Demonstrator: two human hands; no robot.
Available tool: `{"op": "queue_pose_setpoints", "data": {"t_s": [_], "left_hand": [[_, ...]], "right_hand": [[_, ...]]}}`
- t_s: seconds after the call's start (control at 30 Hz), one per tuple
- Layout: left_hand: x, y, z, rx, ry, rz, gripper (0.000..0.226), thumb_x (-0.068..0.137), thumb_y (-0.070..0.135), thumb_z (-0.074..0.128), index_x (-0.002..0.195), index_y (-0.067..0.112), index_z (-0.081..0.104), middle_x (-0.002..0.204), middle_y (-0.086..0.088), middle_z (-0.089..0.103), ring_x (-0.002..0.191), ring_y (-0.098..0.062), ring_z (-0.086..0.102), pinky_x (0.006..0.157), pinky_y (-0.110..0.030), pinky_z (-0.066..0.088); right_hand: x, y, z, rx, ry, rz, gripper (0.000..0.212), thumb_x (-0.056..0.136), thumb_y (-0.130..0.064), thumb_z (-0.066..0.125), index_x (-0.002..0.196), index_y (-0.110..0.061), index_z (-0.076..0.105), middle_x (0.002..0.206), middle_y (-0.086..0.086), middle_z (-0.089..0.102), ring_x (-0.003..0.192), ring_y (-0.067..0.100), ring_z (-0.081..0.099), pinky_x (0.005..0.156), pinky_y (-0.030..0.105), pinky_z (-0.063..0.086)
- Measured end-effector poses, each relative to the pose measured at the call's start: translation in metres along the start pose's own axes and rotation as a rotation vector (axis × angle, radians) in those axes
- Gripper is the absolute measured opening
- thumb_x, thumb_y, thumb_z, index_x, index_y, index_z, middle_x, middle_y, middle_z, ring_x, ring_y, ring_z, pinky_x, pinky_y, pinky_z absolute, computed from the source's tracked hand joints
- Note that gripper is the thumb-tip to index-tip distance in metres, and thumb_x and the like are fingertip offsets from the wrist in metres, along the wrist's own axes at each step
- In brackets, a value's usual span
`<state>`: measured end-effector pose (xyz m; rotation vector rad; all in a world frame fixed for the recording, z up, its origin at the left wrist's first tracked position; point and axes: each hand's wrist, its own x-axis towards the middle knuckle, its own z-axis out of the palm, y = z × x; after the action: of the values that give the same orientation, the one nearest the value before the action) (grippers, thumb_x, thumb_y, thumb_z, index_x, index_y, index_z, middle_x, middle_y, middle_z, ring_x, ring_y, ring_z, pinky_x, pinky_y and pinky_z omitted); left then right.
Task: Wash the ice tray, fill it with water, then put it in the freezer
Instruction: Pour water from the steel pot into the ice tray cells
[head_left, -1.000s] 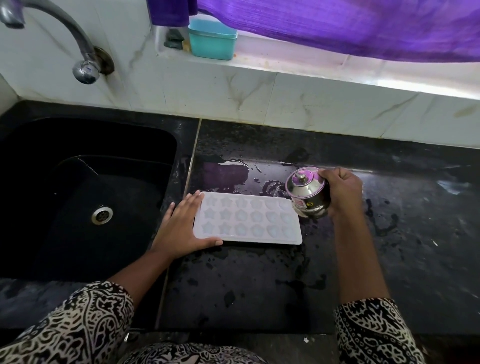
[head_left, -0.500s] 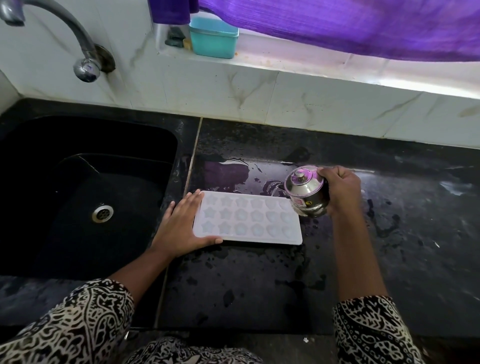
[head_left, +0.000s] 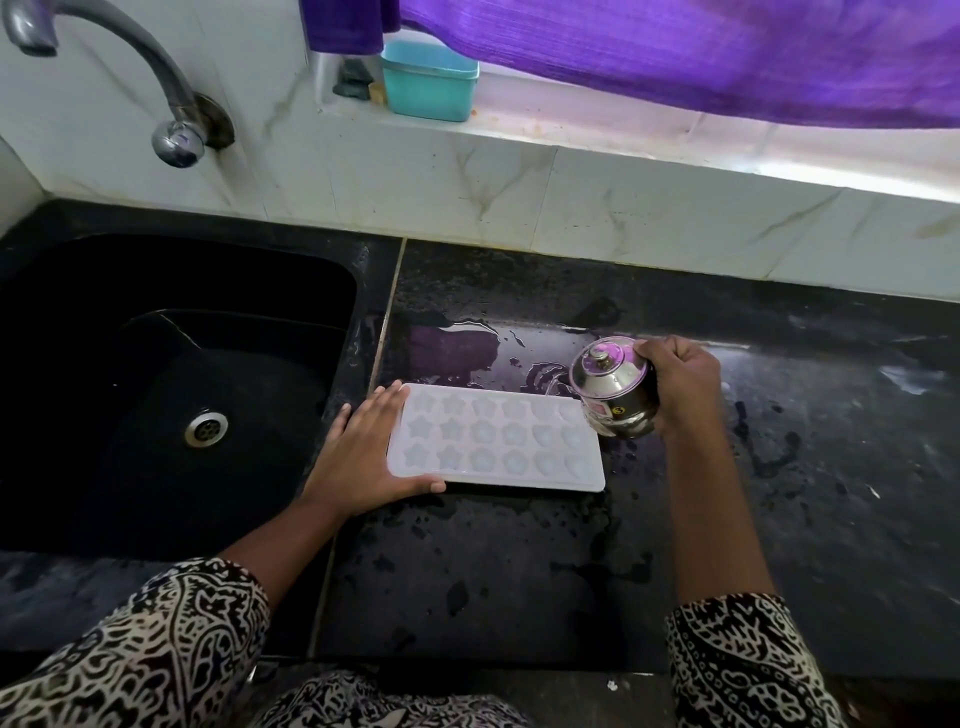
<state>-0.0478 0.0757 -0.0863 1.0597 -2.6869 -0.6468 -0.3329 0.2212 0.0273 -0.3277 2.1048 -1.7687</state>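
On wet worktop (head_left: 519, 571), right of sink (head_left: 156, 364): ice tray (head_left: 498, 439), flat, left end pressed by straight-fingered left hand (head_left: 358, 457). Steel pot (head_left: 615, 387), gripped by right hand (head_left: 680, 384), tilted over far right corner. Thin, slow pour advised; cavities to be filled below rims.

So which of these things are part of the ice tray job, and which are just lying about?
In use: ice tray on the counter; left hand resting against its left edge; lidded steel pot tilted toward the tray; right hand gripping it.
Lying about: teal box on the sill; purple curtain; tap; sink.
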Motion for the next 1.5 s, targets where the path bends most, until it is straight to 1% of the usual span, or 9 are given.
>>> {"op": "queue_pose_setpoints", "data": {"t_s": [0.1,0.27,0.43,0.67,0.8,0.93,1.1,1.27,1.5], "left_hand": [[0.000,0.000,0.000,0.010,0.000,0.000,0.135,0.045,0.104,0.032,0.155,0.030,0.008,0.162,0.014,0.009,0.148,-0.003,0.005,0.120,-0.039,0.001],[-0.001,0.001,0.000,0.011,0.002,0.000,0.134,0.046,0.104,0.030,0.155,0.030,0.008,0.163,0.014,0.009,0.149,-0.005,0.005,0.120,-0.038,0.000],[-0.001,0.000,0.000,0.006,0.001,0.005,0.134,0.047,0.104,0.029,0.155,0.029,0.007,0.163,0.014,0.008,0.146,-0.001,0.002,0.120,-0.038,-0.001],[-0.001,0.001,0.001,0.014,0.002,0.000,0.132,0.048,0.103,0.029,0.155,0.030,0.006,0.163,0.014,0.008,0.148,-0.004,0.004,0.120,-0.038,0.000],[-0.001,0.000,0.001,0.023,0.004,0.001,0.133,0.047,0.104,0.027,0.155,0.028,0.007,0.163,0.013,0.009,0.149,-0.006,0.006,0.120,-0.039,0.001],[0.000,0.001,0.002,0.032,0.003,0.000,0.133,0.047,0.105,0.026,0.155,0.029,0.005,0.163,0.013,0.008,0.149,-0.006,0.005,0.120,-0.039,0.000],[-0.001,0.000,0.002,0.037,0.004,0.002,0.133,0.048,0.104,0.027,0.155,0.029,0.006,0.163,0.013,0.009,0.149,-0.006,0.006,0.120,-0.039,0.000],[0.000,-0.001,0.002,0.028,0.008,0.003,0.134,0.047,0.105,0.028,0.155,0.028,0.008,0.163,0.012,0.010,0.149,-0.007,0.008,0.121,-0.042,0.003],[0.000,-0.002,0.003,0.037,0.006,0.001,0.135,0.047,0.105,0.026,0.155,0.027,0.007,0.163,0.011,0.009,0.149,-0.007,0.006,0.121,-0.042,0.003]], "right_hand": [[-0.001,-0.001,0.001,-0.007,-0.005,0.004,0.025,0.082,-0.011,0.064,0.062,-0.017,0.049,0.059,-0.002,0.056,0.050,0.007,0.054,0.046,0.020,0.045],[-0.002,-0.004,0.002,0.026,-0.008,-0.024,0.029,0.079,-0.005,0.063,0.059,-0.015,0.046,0.057,0.002,0.047,0.049,0.011,0.044,0.047,0.022,0.040],[-0.002,-0.004,0.001,0.006,-0.010,-0.017,0.029,0.080,-0.007,0.063,0.059,-0.016,0.045,0.058,0.001,0.049,0.050,0.010,0.047,0.047,0.022,0.042],[-0.002,-0.005,0.000,0.012,-0.010,-0.026,0.028,0.081,-0.007,0.063,0.060,-0.016,0.045,0.059,0.001,0.050,0.050,0.009,0.048,0.046,0.020,0.044],[-0.001,-0.005,-0.001,0.023,-0.008,-0.028,0.028,0.081,-0.006,0.062,0.060,-0.016,0.046,0.059,0.000,0.050,0.047,0.006,0.049,0.042,0.015,0.044],[0.000,-0.004,-0.001,0.027,-0.009,-0.025,0.029,0.081,-0.007,0.063,0.060,-0.016,0.046,0.058,-0.001,0.051,0.045,0.004,0.050,0.043,0.016,0.044],[0.001,-0.005,-0.002,0.145,-0.016,0.056,0.026,0.082,-0.007,0.063,0.061,-0.016,0.049,0.059,-0.001,0.054,0.054,0.010,0.052,0.052,0.022,0.046],[0.000,-0.006,-0.006,0.291,-0.003,0.104,0.025,0.081,-0.005,0.061,0.061,-0.016,0.052,0.053,-0.005,0.059,0.058,0.012,0.054,0.058,0.024,0.048],[0.002,-0.005,-0.016,0.291,0.014,0.060,0.026,0.081,-0.003,0.061,0.060,-0.015,0.052,0.048,-0.009,0.058,0.050,0.007,0.053,0.052,0.020,0.046]]}}
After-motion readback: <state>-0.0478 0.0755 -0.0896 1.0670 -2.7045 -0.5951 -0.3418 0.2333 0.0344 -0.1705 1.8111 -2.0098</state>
